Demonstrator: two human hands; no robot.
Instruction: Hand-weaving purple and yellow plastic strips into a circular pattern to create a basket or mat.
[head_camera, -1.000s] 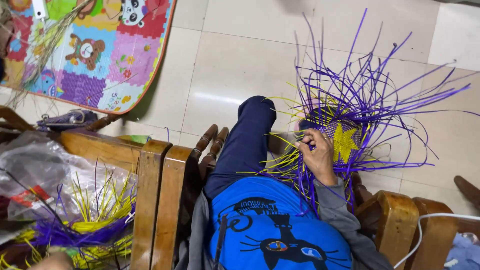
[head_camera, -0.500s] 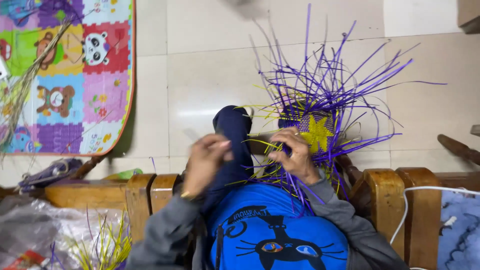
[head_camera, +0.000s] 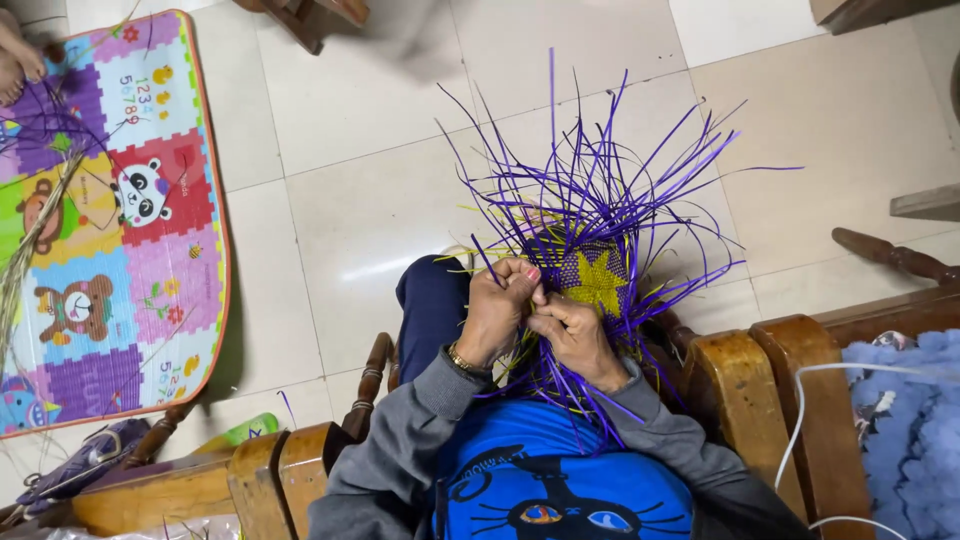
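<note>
The person sits in a wooden chair (head_camera: 790, 400), seen from above, with a half-woven piece (head_camera: 590, 275) of purple and yellow strips resting on the lap, just past the knees. Its woven centre is a purple patch with a yellow star (head_camera: 598, 283) facing up toward the camera. From that centre the loose purple strips (head_camera: 610, 170) fan outward and away from the body, most of them pointing toward the tiled floor (head_camera: 380, 130) at the top of the view, so the long axis of the spray runs from the lap outward. A few strips hang back toward the blue shirt (head_camera: 560, 490).

Both hands meet at the near left edge of the weave. The left hand (head_camera: 497, 312), a gold bracelet (head_camera: 460, 360) at its wrist, has its fingers curled in a closed grip on strips at the rim. The right hand (head_camera: 572, 335) lies touching it, fingers folded and pinching strips beside the star. Which single strip each holds cannot be told.

A coloured foam play mat (head_camera: 120, 220) with animal pictures lies on the floor well to the left. A blue knitted cloth (head_camera: 900, 410) lies to the right of the chair arm.
</note>
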